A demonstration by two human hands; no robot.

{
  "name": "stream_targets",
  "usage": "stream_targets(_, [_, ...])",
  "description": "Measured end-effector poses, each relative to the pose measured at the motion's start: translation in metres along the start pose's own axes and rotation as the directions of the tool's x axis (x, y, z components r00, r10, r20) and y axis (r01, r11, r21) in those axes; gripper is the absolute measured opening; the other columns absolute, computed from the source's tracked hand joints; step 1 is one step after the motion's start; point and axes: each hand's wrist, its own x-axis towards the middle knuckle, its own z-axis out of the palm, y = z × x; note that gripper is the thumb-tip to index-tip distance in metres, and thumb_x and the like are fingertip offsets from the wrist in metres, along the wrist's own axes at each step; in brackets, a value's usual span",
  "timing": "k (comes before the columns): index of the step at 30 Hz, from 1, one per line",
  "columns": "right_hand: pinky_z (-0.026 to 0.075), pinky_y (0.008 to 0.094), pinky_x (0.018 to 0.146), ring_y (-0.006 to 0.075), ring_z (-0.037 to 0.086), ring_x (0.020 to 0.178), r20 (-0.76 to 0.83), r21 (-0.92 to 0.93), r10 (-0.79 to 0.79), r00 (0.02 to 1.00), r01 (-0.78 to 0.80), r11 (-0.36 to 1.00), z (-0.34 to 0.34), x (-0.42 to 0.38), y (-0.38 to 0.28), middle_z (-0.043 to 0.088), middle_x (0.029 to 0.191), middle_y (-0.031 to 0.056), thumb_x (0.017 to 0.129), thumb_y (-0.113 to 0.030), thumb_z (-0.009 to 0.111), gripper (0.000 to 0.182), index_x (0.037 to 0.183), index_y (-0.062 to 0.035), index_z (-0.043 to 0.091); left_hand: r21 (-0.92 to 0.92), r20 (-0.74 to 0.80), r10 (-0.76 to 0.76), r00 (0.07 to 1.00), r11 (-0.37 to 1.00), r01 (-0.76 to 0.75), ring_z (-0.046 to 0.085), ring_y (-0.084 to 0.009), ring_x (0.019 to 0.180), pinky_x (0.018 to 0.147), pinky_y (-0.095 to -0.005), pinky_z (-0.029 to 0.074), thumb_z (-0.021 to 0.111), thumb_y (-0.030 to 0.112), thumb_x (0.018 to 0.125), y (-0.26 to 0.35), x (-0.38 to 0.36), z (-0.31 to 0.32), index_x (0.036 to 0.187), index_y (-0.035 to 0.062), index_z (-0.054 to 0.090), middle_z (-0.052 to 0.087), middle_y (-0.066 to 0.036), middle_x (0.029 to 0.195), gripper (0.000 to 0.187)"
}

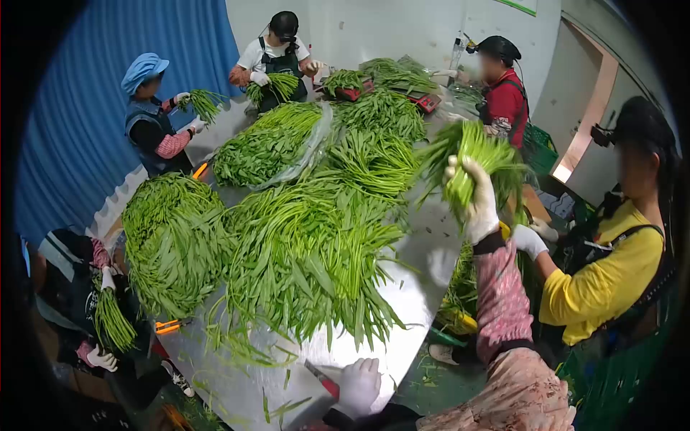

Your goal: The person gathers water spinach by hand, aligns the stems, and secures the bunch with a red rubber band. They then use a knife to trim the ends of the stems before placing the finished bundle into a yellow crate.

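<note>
My right hand point(478, 201), in a white glove, is raised at the right side of the table, its fingers wrapped round a bunch of leafy greens point(466, 161). The bunch hangs in the air, stems towards me. My left hand point(359, 386), also gloved, lies low at the table's near edge with curled fingers. A knife point(328, 386) sticks out from its left side, the red handle running partly under the hand. Beyond it a large heap of greens point(309, 251) covers the middle of the metal table point(424, 276).
More greens point(176, 244) lie at the left, with orange-handled tools point(169, 327) near them. Plastic sheeting point(305, 161) lies under another pile, and red scales point(424, 100) stand at the back. Several co-workers surround the table; one in a yellow top point(604, 276) is close on the right.
</note>
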Motion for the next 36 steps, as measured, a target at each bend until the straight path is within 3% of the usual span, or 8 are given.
stream_targets(3, [0.055,0.0301,0.07,0.0154,0.066,0.075,0.036,-0.468,-0.109,0.993,0.113,0.877,0.014,0.087,-0.012,0.07,0.086,0.0069,0.086,-0.008,0.069,0.018,0.1,0.003,0.066,0.099,-0.172,0.061,0.983,0.994,-0.044,0.059,-0.0275,0.089,0.071,-0.0391,0.051,0.059,0.02,0.082,0.007,0.008,-0.003,0.097,0.0027,0.063,0.06,-0.013,0.092,0.023])
stream_targets(4, [0.054,0.029,0.07,0.0138,0.066,0.075,0.061,-0.594,-0.162,0.985,0.167,0.787,0.008,0.117,-0.007,0.07,0.088,0.0065,0.085,-0.009,0.07,0.02,0.101,0.0023,0.066,-0.006,-0.041,-0.031,0.999,0.999,0.031,0.054,-0.0346,0.114,0.085,-0.0463,0.046,0.066,0.027,0.078,-0.015,-0.026,0.069,0.123,-0.0017,0.059,0.057,-0.018,0.123,0.053])
stream_targets(9, [0.05,0.0308,0.081,0.0174,0.064,0.09,0.417,-0.878,-0.137,0.899,0.437,0.194,-0.058,0.274,0.06,0.069,0.102,0.0072,0.077,-0.013,0.074,0.045,0.118,0.0013,0.061,0.223,-0.08,-0.059,0.995,0.972,0.075,0.058,-0.0346,0.11,0.074,-0.0404,0.051,0.057,0.027,0.085,-0.002,-0.021,0.074,0.12,0.0,0.061,0.061,-0.019,0.117,0.044])
stream_targets(10, [0.049,0.0324,0.088,0.0212,0.063,0.098,0.278,-0.959,-0.033,0.96,0.28,0.05,-0.043,0.263,0.072,0.068,0.108,0.0116,0.075,-0.014,0.073,0.054,0.124,0.0017,0.056,0.265,-0.084,-0.072,0.994,0.96,0.092,0.058,-0.0345,0.113,0.074,-0.0394,0.051,0.055,0.026,0.086,-0.005,-0.021,0.082,0.121,0.0004,0.061,0.061,-0.019,0.119,0.043])
stream_targets(15, [0.049,0.038,0.095,0.0341,0.06,0.116,0.02,-0.841,0.484,0.875,0.276,-0.465,-0.12,0.279,0.205,0.064,0.125,0.0202,0.068,-0.021,0.077,0.074,0.137,-0.0103,0.053,0.79,0.36,0.162,0.919,0.471,-0.393,0.056,-0.0343,0.119,0.074,-0.0385,0.052,0.053,0.027,0.088,-0.033,-0.039,0.117,0.123,0.0011,0.061,0.059,-0.019,0.127,0.044])
stream_targets(18, [0.046,0.0371,0.1,0.0315,0.057,0.119,-0.156,-0.957,0.646,0.747,0.047,-0.286,-0.134,0.289,0.222,0.06,0.131,0.0191,0.066,-0.024,0.082,0.088,0.144,-0.0048,0.045,0.836,0.513,0.121,0.85,0.154,-0.526,0.053,-0.0352,0.126,0.075,-0.0385,0.054,0.048,0.027,0.091,-0.034,-0.065,0.14,0.126,0.0023,0.06,0.055,-0.019,0.136,0.044])
stream_targets(27, [0.037,0.0522,0.104,0.0304,0.052,0.129,-0.247,-0.571,0.444,0.861,0.241,-0.785,-0.089,0.289,0.188,0.056,0.139,0.0114,0.056,-0.07,0.081,0.113,0.146,-0.0158,0.042,0.825,0.438,0.155,0.885,0.321,-0.465,0.059,-0.0313,0.115,0.079,-0.0373,0.052,0.056,0.022,0.093,-0.018,-0.035,0.092,0.126,-0.0004,0.058,0.062,-0.018,0.125,0.039])
stream_targets(36, [0.043,0.0463,0.095,0.0293,0.061,0.106,0.403,-0.518,0.173,0.899,0.38,-0.766,-0.035,0.223,0.151,0.065,0.107,0.0107,0.073,-0.051,0.077,0.065,0.127,-0.0168,0.061,0.477,0.059,0.023,0.998,0.878,-0.048,0.059,-0.0283,0.097,0.067,-0.0378,0.052,0.058,0.02,0.084,-0.016,-0.001,0.049,0.103,0.0005,0.062,0.06,-0.015,0.101,0.028])
